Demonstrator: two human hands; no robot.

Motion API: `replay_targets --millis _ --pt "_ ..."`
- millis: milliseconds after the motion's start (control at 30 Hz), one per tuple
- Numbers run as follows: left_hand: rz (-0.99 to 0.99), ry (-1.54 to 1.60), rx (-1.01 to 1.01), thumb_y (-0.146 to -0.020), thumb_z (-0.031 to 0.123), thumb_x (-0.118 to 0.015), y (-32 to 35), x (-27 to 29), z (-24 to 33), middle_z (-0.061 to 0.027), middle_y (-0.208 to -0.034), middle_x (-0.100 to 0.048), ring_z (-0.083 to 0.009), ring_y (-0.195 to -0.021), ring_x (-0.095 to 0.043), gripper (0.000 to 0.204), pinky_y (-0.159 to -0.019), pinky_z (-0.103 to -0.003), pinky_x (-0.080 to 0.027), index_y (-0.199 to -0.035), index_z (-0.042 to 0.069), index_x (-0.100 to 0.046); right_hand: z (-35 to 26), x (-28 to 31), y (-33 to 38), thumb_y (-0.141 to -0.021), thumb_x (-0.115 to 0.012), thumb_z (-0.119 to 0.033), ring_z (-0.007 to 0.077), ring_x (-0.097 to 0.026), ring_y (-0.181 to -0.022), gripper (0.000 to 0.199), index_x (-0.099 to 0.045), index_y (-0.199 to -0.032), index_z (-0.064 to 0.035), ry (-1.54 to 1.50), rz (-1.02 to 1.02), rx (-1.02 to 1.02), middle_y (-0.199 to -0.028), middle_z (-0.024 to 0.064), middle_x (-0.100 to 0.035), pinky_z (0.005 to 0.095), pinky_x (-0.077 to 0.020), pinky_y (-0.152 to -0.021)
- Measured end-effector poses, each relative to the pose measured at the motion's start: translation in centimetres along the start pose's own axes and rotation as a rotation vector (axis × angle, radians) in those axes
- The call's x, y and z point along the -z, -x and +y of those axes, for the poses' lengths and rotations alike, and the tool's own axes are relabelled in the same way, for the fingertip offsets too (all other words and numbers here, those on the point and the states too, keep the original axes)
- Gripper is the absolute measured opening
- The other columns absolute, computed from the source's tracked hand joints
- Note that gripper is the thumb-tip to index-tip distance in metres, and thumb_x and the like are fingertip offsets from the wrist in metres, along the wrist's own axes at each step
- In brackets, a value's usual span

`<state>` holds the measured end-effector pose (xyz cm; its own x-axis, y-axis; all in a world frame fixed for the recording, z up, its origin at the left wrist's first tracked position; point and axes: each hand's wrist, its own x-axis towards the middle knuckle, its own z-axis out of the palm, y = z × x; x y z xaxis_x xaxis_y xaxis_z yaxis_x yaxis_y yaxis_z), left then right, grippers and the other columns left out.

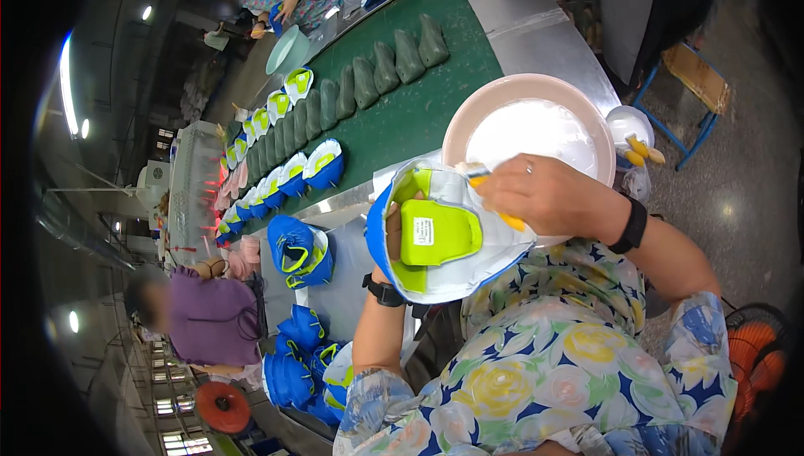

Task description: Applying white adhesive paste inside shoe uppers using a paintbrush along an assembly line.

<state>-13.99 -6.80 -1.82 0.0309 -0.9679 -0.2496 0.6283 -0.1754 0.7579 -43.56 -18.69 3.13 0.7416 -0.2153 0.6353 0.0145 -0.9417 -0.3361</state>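
A shoe upper (440, 234), white-lined with a blue outer edge and a lime-green tongue and insole piece, is held sole side up just in front of a pink basin (586, 113) of white paste, the left hand (392, 234) gripped around its blue side with the thumb pressed into the lining. A yellow-handled brush (490, 188) is pinched in the closed right hand (544, 196) and laid on the upper's rim nearest the basin. Beyond the basin, rows of dark green lasts (368, 79) and blue uppers (301, 171) are lined up on a green conveyor belt (427, 113).
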Motion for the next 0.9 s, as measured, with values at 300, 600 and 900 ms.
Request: replay_targets --millis 300,600,900 --pt "-0.093 -0.019 -0.06 -0.093 0.026 -0.062 0.6 -0.9 -0.1 -0.0129 -0.129 -0.062 -0.0274 -0.115 -0.063 0.057 -0.1 -0.046 -0.052 -0.143 0.007 -0.045 -0.9 0.4 -1.2 -0.08 -0.061 -0.006 0.0238 -0.065 -0.102 0.017 -0.063 -0.097 -0.0065 -0.027 0.141 0.089 -0.108 0.0077 -0.068 0.0343 -0.0515 -0.088" --pt "-0.247 0.058 -0.055 -0.1 0.018 -0.056 0.2 -4.4 1.0 -0.0132 -0.13 -0.062 -0.0268 -0.11 -0.066 0.042 -0.097 -0.045 -0.055 -0.139 0.006 -0.05 -0.9 1.4 -1.4 -0.085 -0.069 -0.005 0.0277 -0.068 -0.091 0.024 -0.062 -0.108 -0.0045 -0.219 0.271 -0.184 -0.098 0.0121 -0.068 0.0353 -0.054 -0.077" --pt "0.115 -0.157 -0.276 -0.1 0.019 -0.056 -0.2 -1.4 2.3 -0.0099 -0.124 -0.065 -0.0235 -0.107 -0.067 0.037 -0.092 -0.041 -0.056 -0.135 0.006 -0.053 1.0 -0.1 -3.2 -0.086 -0.071 -0.005 0.0247 -0.069 -0.077 0.016 -0.06 -0.096 -0.0025 -0.334 0.253 -0.615 -0.083 0.0116 -0.068 0.0312 -0.0516 -0.068"
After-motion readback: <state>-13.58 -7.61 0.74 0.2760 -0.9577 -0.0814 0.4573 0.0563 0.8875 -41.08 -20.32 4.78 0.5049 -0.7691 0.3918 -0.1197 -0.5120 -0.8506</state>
